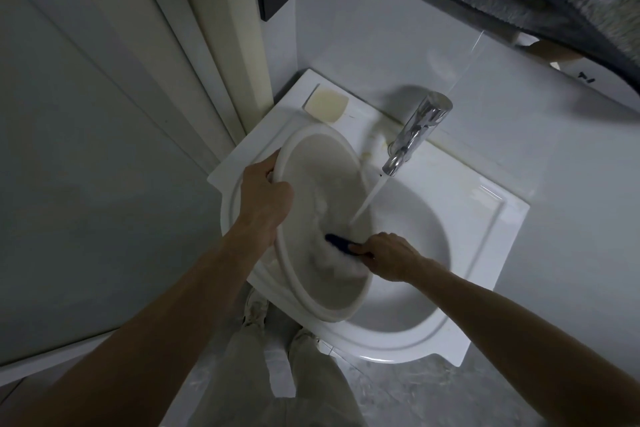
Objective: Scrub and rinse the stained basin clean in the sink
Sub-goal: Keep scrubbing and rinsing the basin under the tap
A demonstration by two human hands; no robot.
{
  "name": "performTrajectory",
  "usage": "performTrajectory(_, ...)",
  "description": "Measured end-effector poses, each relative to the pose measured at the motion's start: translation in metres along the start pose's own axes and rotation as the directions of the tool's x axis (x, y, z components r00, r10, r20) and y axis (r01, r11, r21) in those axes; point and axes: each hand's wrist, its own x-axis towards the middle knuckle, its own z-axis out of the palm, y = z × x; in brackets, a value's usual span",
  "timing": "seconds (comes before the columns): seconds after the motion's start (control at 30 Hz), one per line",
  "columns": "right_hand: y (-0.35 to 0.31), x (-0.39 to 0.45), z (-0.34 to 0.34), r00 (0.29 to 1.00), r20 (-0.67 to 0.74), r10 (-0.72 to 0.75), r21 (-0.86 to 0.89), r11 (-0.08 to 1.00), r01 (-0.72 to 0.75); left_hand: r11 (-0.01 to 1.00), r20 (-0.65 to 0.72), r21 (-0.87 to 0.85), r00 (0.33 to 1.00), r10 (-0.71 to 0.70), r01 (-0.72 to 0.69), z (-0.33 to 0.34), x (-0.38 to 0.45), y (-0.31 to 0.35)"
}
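So I'm mid-scrub here. The basin [325,204] is tipped up on edge inside the sink [485,253], its open side facing right toward the tap [412,135], with its lower edge resting down in the sink bowl. My left hand [266,191] has its grip curled over the upper-left rim, fingers wrapped around the lip, holding the thing steady at that tilt. My right hand [388,255] has its grip closed around the handle of a dark blue brush [341,243], and the head is pressed against the lower inside wall of the basin, where I can see white suds.

The water stream [369,198] is running and lands in the basin just above the brush, so scrubbing and wetting are kind of happening at once. The inside looks greyish and cloudy, hard to say how much is stain and how much is foam.

Next bit, I reckon: turn the basin with the left hand so the brush reaches the upper wall, then let the stream flush the suds out. A wet rim could slip, so that hold needs to be firm.

There's a soap bar [327,104] on the back corner of the sink surface.
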Motion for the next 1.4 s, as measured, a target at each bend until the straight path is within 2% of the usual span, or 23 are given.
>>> performTrajectory(0.07,0.004,0.005,-0.003,0.997,-0.071,0.022,-0.040,0.999,-0.025,1.000,0.000,0.004,1.000,0.004,-0.004,0.002,-0.001,0.000)
performTrajectory(0.13,0.003,0.006,-0.005,0.979,-0.175,0.108,-0.052,0.992,-0.118,1.000,-0.007,-0.015,1.000,0.007,-0.007,0.003,-0.002,-0.001)
performTrajectory(0.17,0.000,0.005,-0.003,0.979,-0.155,0.132,-0.022,0.990,-0.137,1.000,-0.008,-0.023,1.000,0.012,-0.012,0.002,-0.001,-0.001)
performTrajectory(0.23,-0.005,0.000,0.000,0.995,0.010,0.098,0.135,0.986,-0.098,1.000,-0.007,-0.018,1.000,0.017,-0.017,0.002,0.000,-0.002)
performTrajectory(0.3,-0.009,-0.006,-0.002,0.984,0.179,-0.015,0.313,0.949,-0.042,0.999,-0.003,-0.012,0.999,0.033,-0.033,0.003,-0.001,-0.002)
performTrajectory(0.37,-0.011,-0.007,-0.008,0.960,0.266,-0.091,0.436,0.899,-0.036,0.999,0.000,-0.017,0.999,0.042,-0.042,0.003,-0.003,0.000)
performTrajectory(0.4,-0.009,-0.005,-0.010,0.958,0.272,-0.092,0.430,0.902,-0.035,0.999,0.000,-0.020,0.999,0.043,-0.043,0.002,-0.004,0.001)
performTrajectory(0.5,0.007,0.009,-0.015,0.986,0.161,0.034,0.239,0.968,-0.072,0.999,0.003,-0.017,0.999,0.037,-0.037,0.001,-0.005,0.003)
performTrajectory(0.57,0.017,0.019,-0.021,0.992,-0.016,0.124,0.085,0.989,-0.122,0.999,0.009,-0.011,0.999,0.041,-0.040,0.001,-0.007,0.005)
performTrajectory(0.63,0.020,0.025,-0.026,0.972,-0.198,0.127,-0.033,0.990,-0.136,1.000,0.023,-0.015,0.999,0.026,-0.026,0.001,-0.008,0.006)
performTrajectory(0.67,0.019,0.026,-0.027,0.959,-0.249,0.135,-0.040,0.988,-0.149,1.000,0.030,-0.019,0.999,0.013,-0.012,0.000,-0.007,0.006)
performTrajectory(0.73,0.019,0.027,-0.018,0.942,-0.258,0.214,0.122,0.975,-0.188,1.000,0.033,-0.012,0.999,-0.016,0.016,-0.003,-0.004,0.005)
performTrajectory(0.8,0.023,0.025,0.000,0.936,-0.177,0.303,0.379,0.899,-0.219,0.998,0.039,0.029,0.998,-0.047,0.046,-0.007,0.001,0.003)
performTrajectory(0.87,0.020,0.018,0.018,0.943,-0.046,0.329,0.602,0.762,-0.237,0.997,0.047,0.050,0.997,-0.061,0.058,-0.009,0.006,0.004)
performTrajectory(0.93,0.012,0.009,0.029,0.935,0.115,0.336,0.828,0.488,-0.277,0.998,0.049,0.050,0.997,-0.052,0.050,-0.010,0.009,0.005)
performTrajectory(0.97,0.008,0.006,0.033,0.925,0.168,0.340,0.877,0.378,-0.298,0.998,0.050,0.042,0.998,-0.044,0.042,-0.010,0.010,0.006)
performTrajectory(1.03,0.004,0.002,0.037,0.915,0.195,0.354,0.906,0.291,-0.306,0.999,0.050,0.025,0.998,-0.032,0.030,-0.009,0.014,0.008)
performTrajectory(1.2,-0.005,-0.015,0.040,0.896,0.236,0.375,0.921,0.208,-0.330,1.000,0.181,-0.029,0.984,0.002,0.003,-0.010,0.019,0.007)
performTrajectory(1.3,-0.010,-0.031,0.046,0.884,0.298,0.361,0.919,0.142,-0.368,0.992,0.179,-0.008,0.976,0.127,-0.127,-0.009,0.007,-0.005)
performTrajectory(1.4,-0.020,-0.048,0.053,0.844,0.406,0.351,0.902,-0.002,-0.432,0.984,0.164,0.054,0.974,0.157,-0.168,0.000,-0.011,-0.024)
